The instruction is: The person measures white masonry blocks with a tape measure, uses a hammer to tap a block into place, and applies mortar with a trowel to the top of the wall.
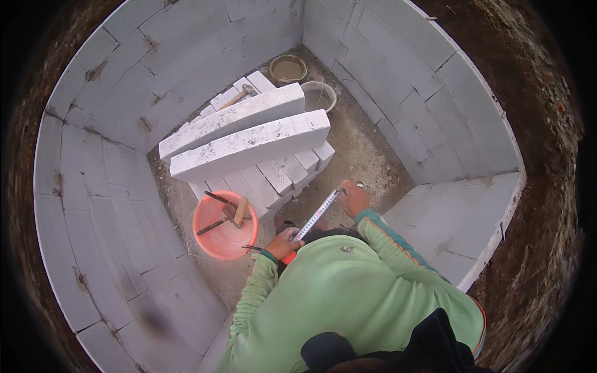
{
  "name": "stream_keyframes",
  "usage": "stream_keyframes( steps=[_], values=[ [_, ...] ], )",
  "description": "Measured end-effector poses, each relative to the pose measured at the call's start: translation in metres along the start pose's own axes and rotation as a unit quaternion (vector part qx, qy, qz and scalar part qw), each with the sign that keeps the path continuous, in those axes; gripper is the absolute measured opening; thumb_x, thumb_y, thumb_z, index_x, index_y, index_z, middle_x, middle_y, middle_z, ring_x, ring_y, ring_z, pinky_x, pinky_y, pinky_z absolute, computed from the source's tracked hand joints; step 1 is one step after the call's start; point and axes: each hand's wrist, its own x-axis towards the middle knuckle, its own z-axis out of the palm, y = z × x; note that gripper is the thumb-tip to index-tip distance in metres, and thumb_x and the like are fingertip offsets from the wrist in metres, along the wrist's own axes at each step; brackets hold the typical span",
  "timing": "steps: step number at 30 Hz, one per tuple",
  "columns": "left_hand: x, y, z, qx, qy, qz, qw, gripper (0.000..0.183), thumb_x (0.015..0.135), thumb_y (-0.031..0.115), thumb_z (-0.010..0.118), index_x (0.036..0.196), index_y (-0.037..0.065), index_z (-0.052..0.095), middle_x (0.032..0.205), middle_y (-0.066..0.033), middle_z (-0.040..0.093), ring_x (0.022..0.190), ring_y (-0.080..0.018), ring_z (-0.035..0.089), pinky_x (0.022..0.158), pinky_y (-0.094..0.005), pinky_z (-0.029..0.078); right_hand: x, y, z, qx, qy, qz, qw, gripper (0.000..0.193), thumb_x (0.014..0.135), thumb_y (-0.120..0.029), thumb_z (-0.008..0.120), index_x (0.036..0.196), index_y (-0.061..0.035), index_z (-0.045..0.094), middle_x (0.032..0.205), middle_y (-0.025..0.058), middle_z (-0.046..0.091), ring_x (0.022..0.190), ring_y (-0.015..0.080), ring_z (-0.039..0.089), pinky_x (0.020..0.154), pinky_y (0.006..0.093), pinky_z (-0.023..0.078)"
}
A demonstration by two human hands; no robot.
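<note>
Shirt (pixel 348 292) in pale green fills the foreground, both sleeves reaching forward, and it's all about the tape measure (pixel 318 216) now! Its white blade slants up and right, taut between two hands just ahead of the torso, markings facing up. Left hand (pixel 283 244) has the lower end, fingers curled closed around it, a patch of orange-red showing right below. Right hand (pixel 354 199) has the upper end, fingers bent in tight on the blade, with a small shiny round thing poking out at the knuckles.

Off to the left, near the left hand, sits a pink bucket (pixel 214 252), two dark-handled tools (pixel 211 225) leaning in it alongside a pale piece of wood (pixel 240 210). Beyond the tape, a stack of white blocks (pixel 273 177), and across its top two long blocks (pixel 252 146) side by side! Behind them lies a wooden-handled hammer (pixel 239 97). Farther back, a whitish bucket (pixel 332 96), then a brownish bucket (pixel 288 80) close to the corner. Grey-white block walls (pixel 404 68) rise all around, brown earth (pixel 522 93) outside.
</note>
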Motion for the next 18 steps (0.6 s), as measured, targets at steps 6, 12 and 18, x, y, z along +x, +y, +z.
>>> stream_keyframes(
  steps=[6, 12, 18],
  values=[
    [0.005, 0.038, 0.016, 0.105, 0.046, -0.062, 0.991, 0.107, 0.073, 0.020, 0.079, 0.153, -0.002, 0.011, 0.129, -0.0240, 0.053, 0.109, -0.0277, 0.059, 0.098, -0.0352, 0.045, -0.017, -0.019, 0.009, -0.025, -0.158, -0.188, 0.969, 0.024, 0.082, -0.021, 0.064, 0.105, -0.0139, 0.059, 0.096, 0.0110, 0.063, 0.095, 0.0363, 0.062, 0.077, 0.0490, 0.051],
    [0.009, -0.014, 0.023, 0.081, 0.206, -0.021, 0.975, 0.110, 0.071, 0.017, 0.078, 0.154, 0.000, 0.008, 0.133, -0.0257, 0.050, 0.115, -0.0312, 0.056, 0.101, -0.0353, 0.043, 0.002, 0.023, 0.024, -0.007, -0.206, -0.133, 0.969, 0.026, 0.086, -0.031, 0.065, 0.102, -0.0117, 0.064, 0.101, 0.0137, 0.066, 0.095, 0.0374, 0.063, 0.081, 0.0496, 0.050],
    [-0.020, -0.028, 0.025, -0.038, 0.245, -0.017, 0.969, 0.099, 0.072, 0.012, 0.075, 0.153, -0.001, 0.018, 0.134, -0.0236, 0.049, 0.118, -0.0282, 0.053, 0.101, -0.0353, 0.043, 0.010, 0.099, 0.050, -0.073, -0.280, -0.043, 0.956, 0.038, 0.088, -0.039, 0.060, 0.104, -0.0062, 0.069, 0.103, 0.0228, 0.067, 0.100, 0.0428, 0.062, 0.089, 0.0502, 0.048]
  ],
)
